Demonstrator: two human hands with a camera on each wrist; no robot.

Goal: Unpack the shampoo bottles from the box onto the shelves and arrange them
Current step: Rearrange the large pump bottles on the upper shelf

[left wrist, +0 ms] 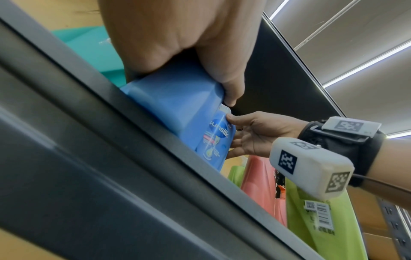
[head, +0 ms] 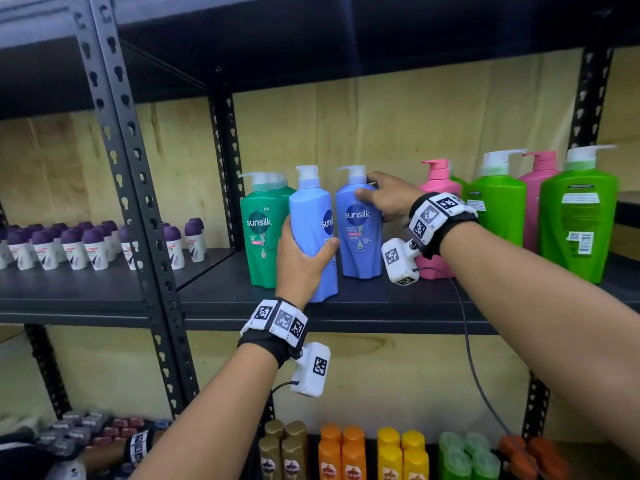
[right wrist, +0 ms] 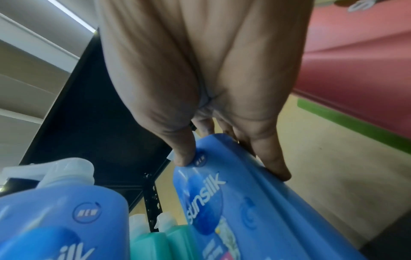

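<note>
Both hands reach up to the middle shelf (head: 398, 299), forearms stretched forward. Left hand (head: 301, 261) wraps round the lower body of the light blue bottle (head: 313, 209), thumb across its front and fingers behind, the bottle standing upright at the shelf's front edge. Right hand (head: 388, 199), a little higher and further back, clasps the shoulder of the darker blue bottle (head: 358, 244), thumb pressed on the front just above the label, fingers curled behind near the pump. That bottle stands just right of the left hand's bottle, close beside it. Left of the left hand stand teal green bottles (head: 259, 237); right of the right hand stand a pink bottle (head: 438, 181) and lime green bottles (head: 578, 216).
</note>
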